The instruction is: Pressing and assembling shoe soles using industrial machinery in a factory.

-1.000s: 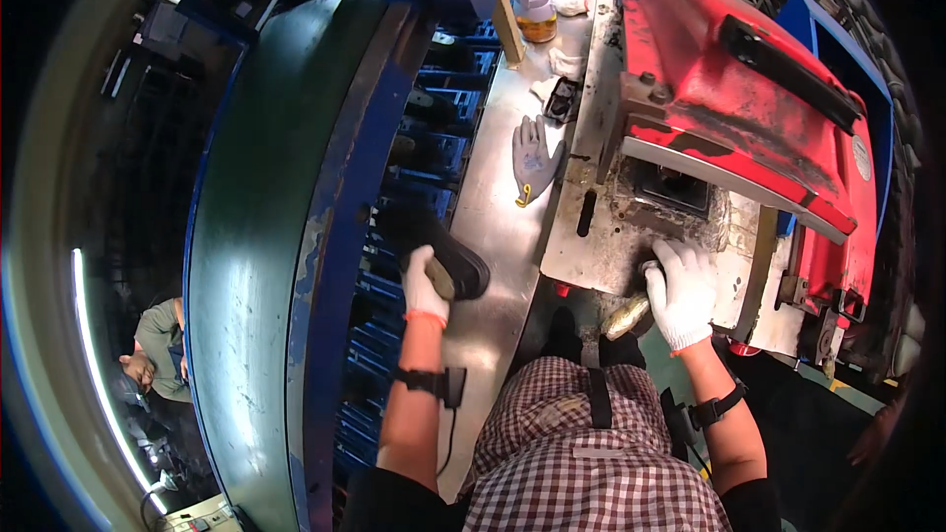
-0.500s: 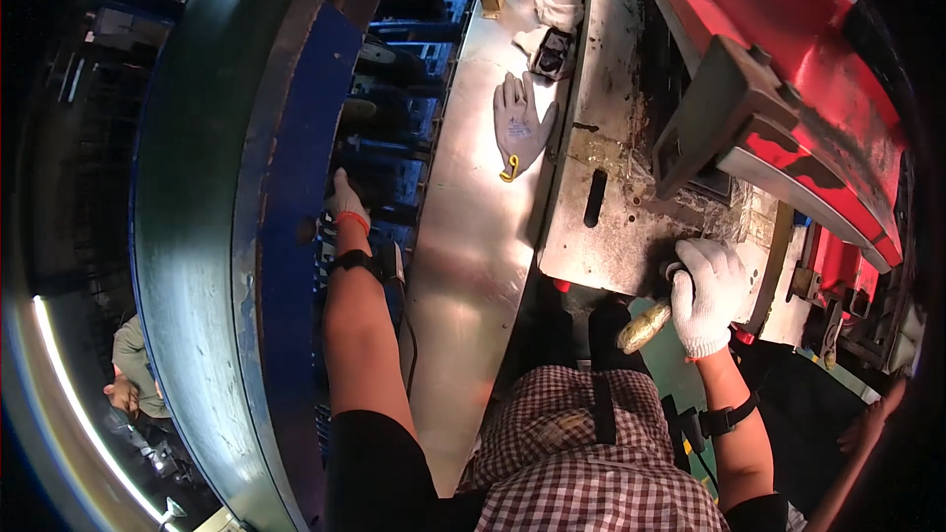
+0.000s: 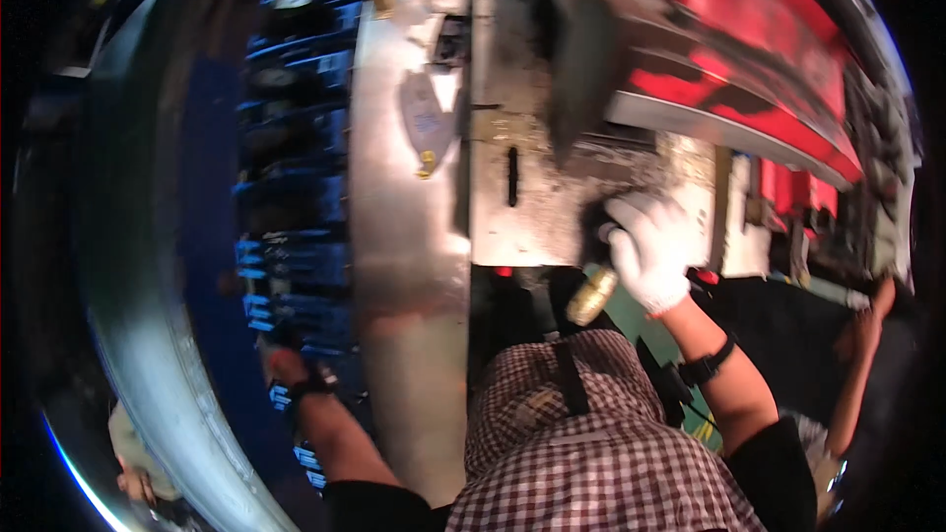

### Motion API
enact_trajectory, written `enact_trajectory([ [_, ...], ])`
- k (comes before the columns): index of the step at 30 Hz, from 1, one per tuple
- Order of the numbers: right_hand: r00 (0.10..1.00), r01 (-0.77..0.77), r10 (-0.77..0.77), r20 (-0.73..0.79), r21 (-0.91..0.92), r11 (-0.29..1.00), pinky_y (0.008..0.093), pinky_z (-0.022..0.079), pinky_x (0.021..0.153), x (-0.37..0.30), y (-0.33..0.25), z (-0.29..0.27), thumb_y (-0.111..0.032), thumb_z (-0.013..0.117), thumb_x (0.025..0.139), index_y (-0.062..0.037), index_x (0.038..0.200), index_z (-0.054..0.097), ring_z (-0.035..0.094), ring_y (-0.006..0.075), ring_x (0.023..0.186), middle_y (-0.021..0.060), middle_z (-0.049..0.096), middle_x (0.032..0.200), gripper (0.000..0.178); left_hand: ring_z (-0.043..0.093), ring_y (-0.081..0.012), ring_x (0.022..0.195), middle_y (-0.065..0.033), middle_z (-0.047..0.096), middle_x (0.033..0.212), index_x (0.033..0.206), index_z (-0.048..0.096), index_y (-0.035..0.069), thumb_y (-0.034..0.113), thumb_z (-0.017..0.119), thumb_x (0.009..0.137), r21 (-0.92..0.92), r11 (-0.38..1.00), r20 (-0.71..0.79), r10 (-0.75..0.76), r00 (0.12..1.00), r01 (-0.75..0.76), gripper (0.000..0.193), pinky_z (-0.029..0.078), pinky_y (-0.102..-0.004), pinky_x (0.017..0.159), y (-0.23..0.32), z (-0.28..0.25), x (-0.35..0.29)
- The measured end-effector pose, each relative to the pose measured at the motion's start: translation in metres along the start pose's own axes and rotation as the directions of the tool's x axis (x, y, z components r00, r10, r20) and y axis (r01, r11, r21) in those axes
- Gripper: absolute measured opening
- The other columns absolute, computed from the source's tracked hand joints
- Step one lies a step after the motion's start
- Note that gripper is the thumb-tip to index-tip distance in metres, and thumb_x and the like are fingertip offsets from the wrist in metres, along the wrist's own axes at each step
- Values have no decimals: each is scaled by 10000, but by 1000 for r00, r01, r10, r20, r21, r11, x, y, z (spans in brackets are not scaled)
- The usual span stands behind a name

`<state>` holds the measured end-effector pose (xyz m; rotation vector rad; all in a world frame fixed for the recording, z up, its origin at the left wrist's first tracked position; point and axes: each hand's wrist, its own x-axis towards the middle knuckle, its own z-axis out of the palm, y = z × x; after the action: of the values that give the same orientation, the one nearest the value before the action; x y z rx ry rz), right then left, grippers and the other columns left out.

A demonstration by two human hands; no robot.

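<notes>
My right hand (image 3: 650,244), in a white knit glove, is closed at the near edge of the worn metal plate (image 3: 532,222). A tool with a stubby yellowish handle (image 3: 593,298) pokes out below its thumb; the gripped part is hidden under the glove. To the left, my left hand (image 3: 281,363) reaches down among the dark blue slotted rack parts (image 3: 305,286). Motion blur and shadow hide its fingers. A grey work glove (image 3: 426,118) with a yellow cuff lies on the shiny metal strip (image 3: 409,276) between my arms.
Red machine housing (image 3: 778,69) with a dark bracket (image 3: 601,49) overhangs the plate. A curved blue-green beam (image 3: 148,335) runs along the left. White cloths and a small dark box (image 3: 450,39) lie beyond the glove. Another person's arm (image 3: 862,365) shows at right.
The whole view has shifted and blurred. My left hand has drawn back nearer to me along the blue rack. The right hand stays at the plate's edge by the yellowish handle.
</notes>
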<state>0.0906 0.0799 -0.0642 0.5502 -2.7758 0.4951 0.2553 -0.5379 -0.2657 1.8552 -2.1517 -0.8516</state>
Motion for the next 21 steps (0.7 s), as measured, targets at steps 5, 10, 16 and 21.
enact_trajectory([
  [5, 999, -10, 12, -30, 49, 999, 469, 470, 957, 4, -2, 1, -240, 699, 882, -137, 1098, 713, 630, 279, 986, 44, 682, 1060, 240, 718, -311, 1023, -121, 756, 1107, 1155, 727, 39, 482, 608, 981, -562, 793, 498, 98, 862, 234, 490, 585, -451, 886, -76, -61, 87],
  [10, 999, -25, 26, -42, 24, 999, 469, 470, 948, 3, -5, -6, -220, 701, 861, -140, 1102, 718, 624, 280, 981, 42, 680, 1066, 255, 656, -253, 1144, -109, 680, 1256, 1252, 637, 20, 243, 621, 1000, -786, 519, 416, 43, 908, 336, 337, 570, -466, 988, -111, -67, 57],
  [16, 993, -49, 64, -95, 151, 987, 467, 477, 945, -3, -5, -7, -167, 700, 864, -130, 1077, 707, 624, 312, 994, 74, 675, 1040, 216, 637, -320, 1177, -114, 654, 1330, 1257, 634, 54, 233, 669, 937, -798, 565, 268, 22, 963, 209, 368, 576, -515, 965, -80, -40, -122],
  [21, 974, -56, -81, 212, 572, 818, 464, 520, 941, 12, -58, -30, -238, 680, 926, -85, 1234, 672, 650, 361, 1059, 126, 668, 1154, 344, 633, -343, 1201, -185, 609, 1399, 1466, 505, 39, 325, 645, 861, -711, 611, 631, 333, 701, 349, 683, 515, -520, 1077, 50, -42, -276],
])
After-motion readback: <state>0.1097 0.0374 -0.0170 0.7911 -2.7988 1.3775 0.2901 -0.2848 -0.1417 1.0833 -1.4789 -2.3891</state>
